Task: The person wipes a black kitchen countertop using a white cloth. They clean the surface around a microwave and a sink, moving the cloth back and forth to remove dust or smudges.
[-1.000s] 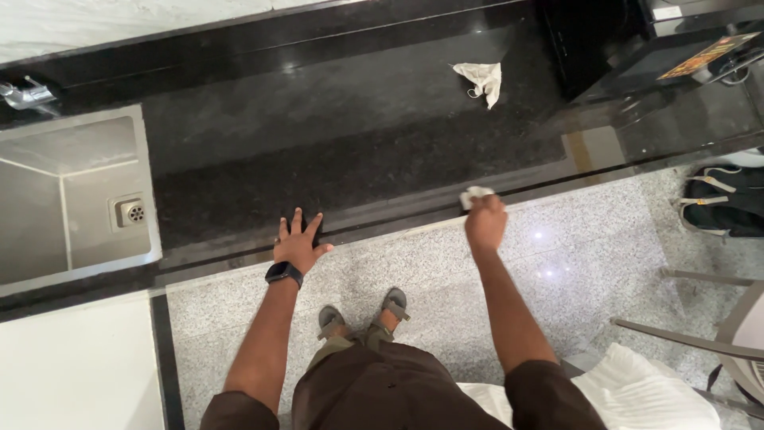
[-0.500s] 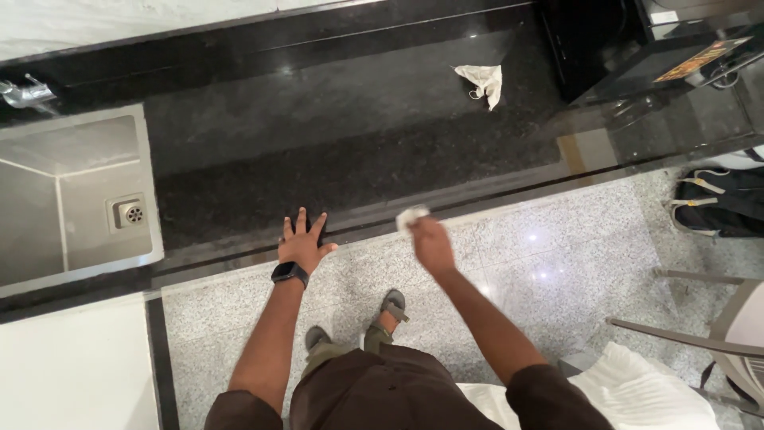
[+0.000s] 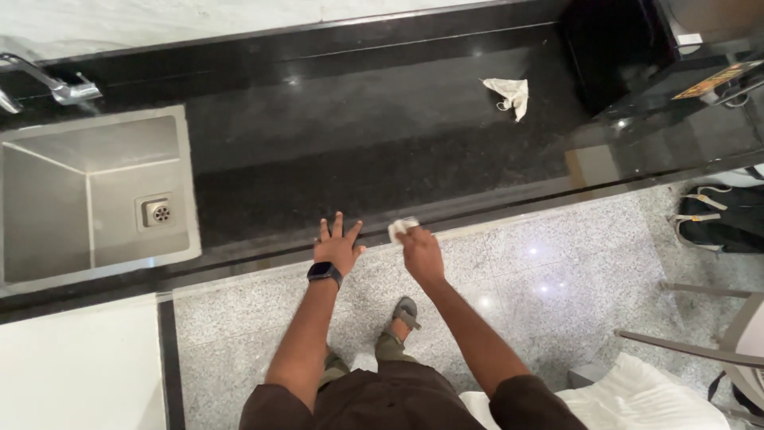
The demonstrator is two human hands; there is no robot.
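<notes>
Here, viewed from above, a person stands at a dark stone bench [image 3: 382, 159]. The face of the bench edge is hidden from this angle, the fingertips of the right hand [image 3: 420, 253] are covered by what it holds, and the tap [image 3: 56, 86] and the black appliance [image 3: 676, 64] are cut off by the frame. The right hand is closed around a small white cloth [image 3: 401, 228], of which only a crumpled corner shows, pressed to the front edge of the bench. Compared with half a second ago, that hand and cloth lie a little further left along the edge, now just beside the left hand [image 3: 338, 248]; a second ago they were well apart. The left hand has stayed put: flat, fingers spread, holding nothing, palm on the bench edge, a dark watch [image 3: 324, 273] on the wrist. Both arms reach forward, nearly straight. A second crumpled white cloth [image 3: 508, 91] lies far back on the bench; a steel sink [image 3: 95, 263] sits at the left.
</notes>
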